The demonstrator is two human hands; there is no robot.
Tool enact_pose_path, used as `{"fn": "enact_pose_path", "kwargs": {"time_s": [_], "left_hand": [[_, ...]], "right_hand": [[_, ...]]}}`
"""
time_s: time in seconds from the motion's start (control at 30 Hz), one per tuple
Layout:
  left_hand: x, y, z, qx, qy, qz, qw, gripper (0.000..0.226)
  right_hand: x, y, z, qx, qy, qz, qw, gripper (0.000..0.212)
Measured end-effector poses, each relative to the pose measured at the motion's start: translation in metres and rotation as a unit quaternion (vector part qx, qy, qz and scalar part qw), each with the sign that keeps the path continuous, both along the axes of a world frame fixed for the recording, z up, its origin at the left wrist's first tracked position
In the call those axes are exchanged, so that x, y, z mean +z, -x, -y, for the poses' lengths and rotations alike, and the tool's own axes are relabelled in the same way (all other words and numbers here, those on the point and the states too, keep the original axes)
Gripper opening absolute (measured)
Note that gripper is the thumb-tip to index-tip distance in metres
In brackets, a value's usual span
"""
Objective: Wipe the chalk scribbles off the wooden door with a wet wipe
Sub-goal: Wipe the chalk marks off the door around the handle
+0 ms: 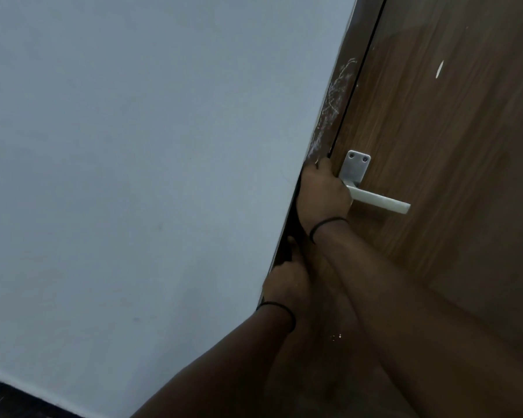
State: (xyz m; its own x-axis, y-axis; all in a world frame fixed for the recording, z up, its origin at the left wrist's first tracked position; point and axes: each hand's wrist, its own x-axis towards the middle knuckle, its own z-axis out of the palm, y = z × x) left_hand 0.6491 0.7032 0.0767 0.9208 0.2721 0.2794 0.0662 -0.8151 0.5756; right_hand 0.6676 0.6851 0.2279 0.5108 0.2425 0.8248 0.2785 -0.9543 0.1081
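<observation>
Right hand (322, 194) presses the grained brown door frame (340, 95) at centre frame, below white chalk scribbles (334, 95); beside flat metal handle (375, 200). Left hand (284, 282) lower. Grips: cannot tell.

hands: 2, left hand (284, 282), right hand (322, 194) | wristbands: 2 | wooden door (450, 146): 1 | lever handle (375, 200): 1 | plate screws: 2 | chalk scribbles (334, 98): 1 patch
</observation>
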Motion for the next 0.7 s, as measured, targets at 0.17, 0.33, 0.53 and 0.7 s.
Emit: {"fn": "enact_pose_path", "kwargs": {"time_s": [0.17, 0.33, 0.53, 0.7], "left_hand": [[0.019, 0.006, 0.002, -0.013, 0.018, 0.066, 0.998, 0.065], [0.055, 0.002, -0.001, -0.02, 0.024, 0.144, 0.989, 0.096], [0.069, -0.011, 0.0, -0.003, 0.029, 0.088, 0.996, 0.063], [0.067, -0.01, 0.005, -0.007, 0.013, 0.075, 0.997, 0.097]], "right_hand": [[0.017, 0.007, 0.01, 0.028, 0.102, 0.005, 0.994, 0.019], [0.062, -0.005, 0.035, 0.016, 0.125, 0.074, 0.989, 0.013], [0.037, -0.008, 0.036, 0.034, 0.205, -0.007, 0.978, 0.014], [0.066, -0.015, 0.037, 0.032, 0.149, 0.077, 0.985, 0.01]]}}
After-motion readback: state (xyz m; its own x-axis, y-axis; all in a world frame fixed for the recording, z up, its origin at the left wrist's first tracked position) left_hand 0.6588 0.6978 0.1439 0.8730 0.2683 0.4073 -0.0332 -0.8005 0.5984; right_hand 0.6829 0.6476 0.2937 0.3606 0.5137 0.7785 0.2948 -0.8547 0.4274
